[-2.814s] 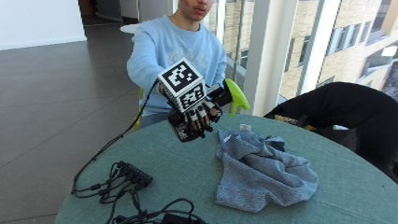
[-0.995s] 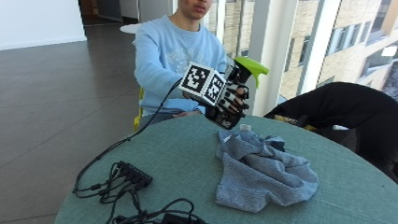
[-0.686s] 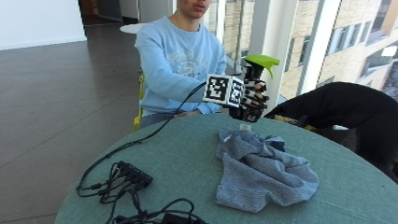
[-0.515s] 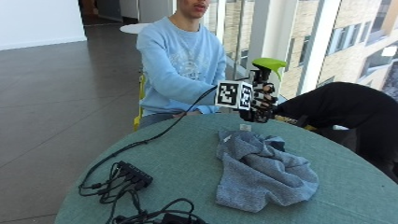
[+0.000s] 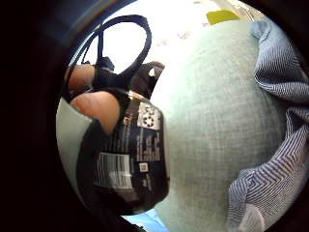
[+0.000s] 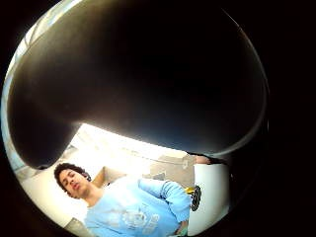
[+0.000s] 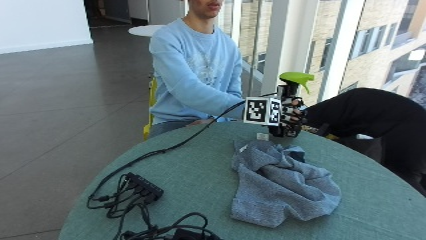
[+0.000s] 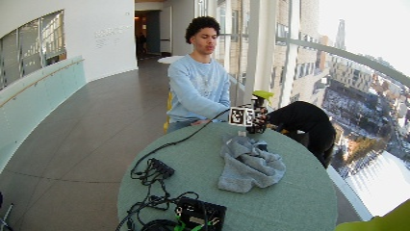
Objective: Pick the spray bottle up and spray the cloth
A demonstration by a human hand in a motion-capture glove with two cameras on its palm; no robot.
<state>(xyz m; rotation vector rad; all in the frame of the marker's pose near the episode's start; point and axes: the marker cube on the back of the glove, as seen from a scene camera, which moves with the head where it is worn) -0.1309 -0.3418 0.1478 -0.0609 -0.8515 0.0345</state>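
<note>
Gloved right hand (image 7: 291, 116) grasps the spray bottle (image 7: 291, 102) upright above the bench (image 7: 166, 165), beside the cloth (image 7: 283, 185). The nozzle faces away, so spray may miss.

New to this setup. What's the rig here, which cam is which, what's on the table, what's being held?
No robot: a person sits at a round green table wearing a black glove on the right hand. Two pictures come from room cameras, one closer and one wider. The two round ones come from cameras on that hand's palm. On the table lie a crumpled grey cloth and a black cable hub with its cables. The hand grips a black spray bottle with a green trigger head, upright and raised beside the cloth. The little finger side palm view shows its label close up.
</note>
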